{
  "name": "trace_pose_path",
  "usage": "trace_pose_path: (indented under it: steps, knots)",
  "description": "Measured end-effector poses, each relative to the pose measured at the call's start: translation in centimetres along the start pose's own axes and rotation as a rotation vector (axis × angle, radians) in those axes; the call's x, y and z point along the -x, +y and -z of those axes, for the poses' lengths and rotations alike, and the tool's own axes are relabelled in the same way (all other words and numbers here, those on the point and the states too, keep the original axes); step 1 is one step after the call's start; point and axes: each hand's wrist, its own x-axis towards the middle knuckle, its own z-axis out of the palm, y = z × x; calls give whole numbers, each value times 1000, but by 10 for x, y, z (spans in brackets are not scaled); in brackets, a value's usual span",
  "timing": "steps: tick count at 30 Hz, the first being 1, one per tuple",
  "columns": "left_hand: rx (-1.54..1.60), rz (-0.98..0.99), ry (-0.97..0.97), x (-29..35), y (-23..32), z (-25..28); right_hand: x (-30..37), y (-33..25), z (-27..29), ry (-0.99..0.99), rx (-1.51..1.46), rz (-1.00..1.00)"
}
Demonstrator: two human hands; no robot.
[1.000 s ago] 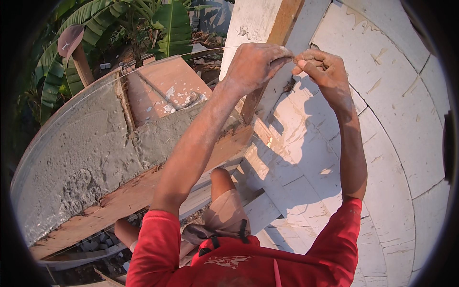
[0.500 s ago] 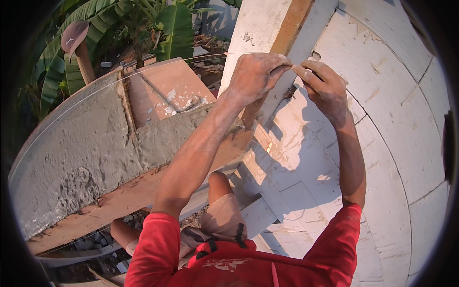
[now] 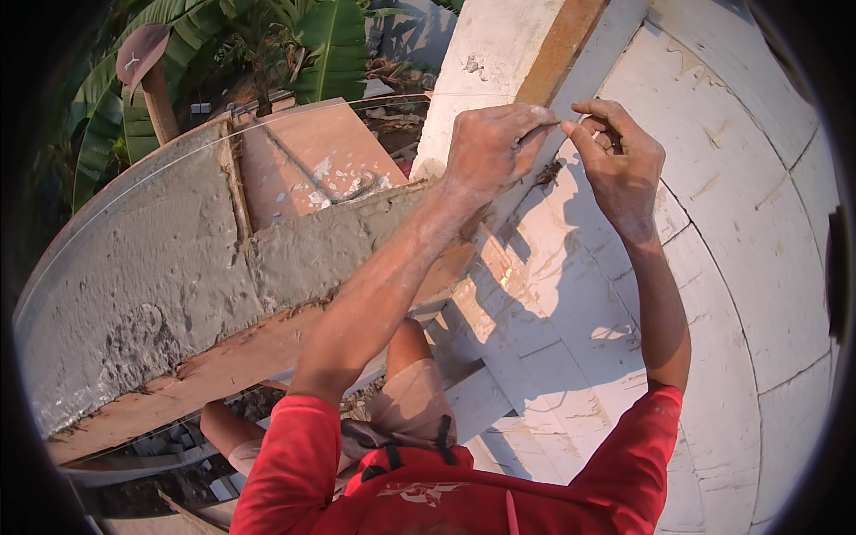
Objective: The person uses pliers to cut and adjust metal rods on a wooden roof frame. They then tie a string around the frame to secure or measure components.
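Observation:
My left hand [image 3: 495, 153] is raised in front of the white pillar, thumb and fingers pinched. What lies in the pinch is too small to make out. A thin pale string [image 3: 392, 96] runs from the left, over the wet mortar, and across the pillar just above my left knuckles. My right hand [image 3: 627, 165] is close beside it, thumb tip near the left fingertips. The right index finger stands apart from the thumb, the other fingers are curled, and I see nothing held there. Both hands have pale dust on them. A brown wooden strip [image 3: 563, 49] runs along the pillar's edge [image 3: 486, 45].
Grey wet mortar [image 3: 169, 259] covers the ledge at left, edged by a board [image 3: 214, 357]. A pinkish panel [image 3: 330, 147] with a bent rod [image 3: 294, 160] lies beyond. A cap [image 3: 143, 52] hangs on a wooden post [image 3: 160, 107]. A white block wall [image 3: 713, 223] rises at right.
My right index finger has lifted away from its thumb, and the right hand has opened a little. Both hands have shifted slightly right in the picture. The left pinch stays closed.

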Motion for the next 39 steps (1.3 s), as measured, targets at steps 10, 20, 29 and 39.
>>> trace_pose_path:
  steps: [10,20,29,39]
  knots:
    - [51,93,84,8,6,-11,4,0,4,-100,718,547]
    - [44,128,120,19,8,-15,-27,-6,16,-473,-307,-712]
    - [230,382,-6,25,19,-3,-7,-39,22,-326,100,-362]
    - [74,613,248,31,-4,-14,5,-29,18,-169,219,-388]
